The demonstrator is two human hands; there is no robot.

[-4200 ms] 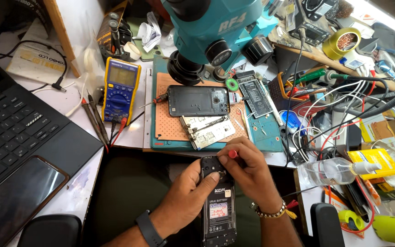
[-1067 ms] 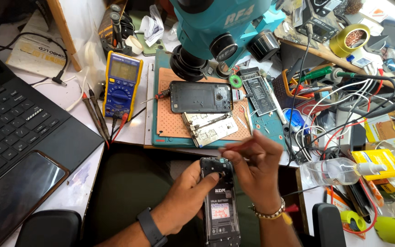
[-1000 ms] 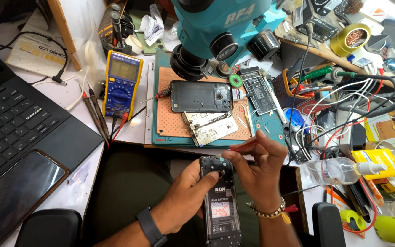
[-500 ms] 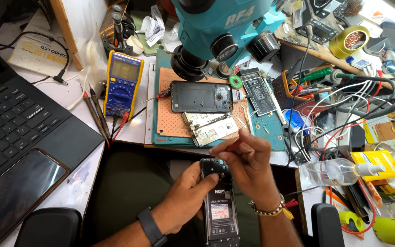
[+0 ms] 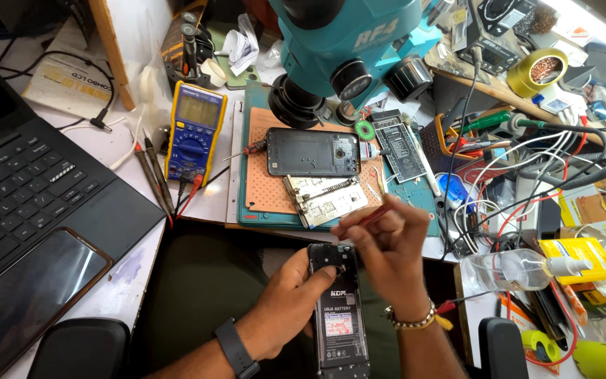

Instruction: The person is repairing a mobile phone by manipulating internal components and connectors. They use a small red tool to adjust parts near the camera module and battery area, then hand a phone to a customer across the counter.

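While the opened phone lies lengthwise in front of the person, its back cover off and its battery showing, the left hand cups its left edge from below, with the thumb laid across the upper part of the back. Right above the phone's top end, the right hand hovers with its fingers pinched narrowly on a thin red-handled tool, whose shaft slants up and to the right; whether the tip touches the phone cannot be told. A beaded bracelet circles the right wrist and a dark watch band the left. Just beyond the hands, on the counter, an orange work mat carries a second dark phone and a metal frame part, under a teal microscope. Farther left stand a yellow-and-blue multimeter and a black laptop; to the right lie tangled wires and a clear bottle.
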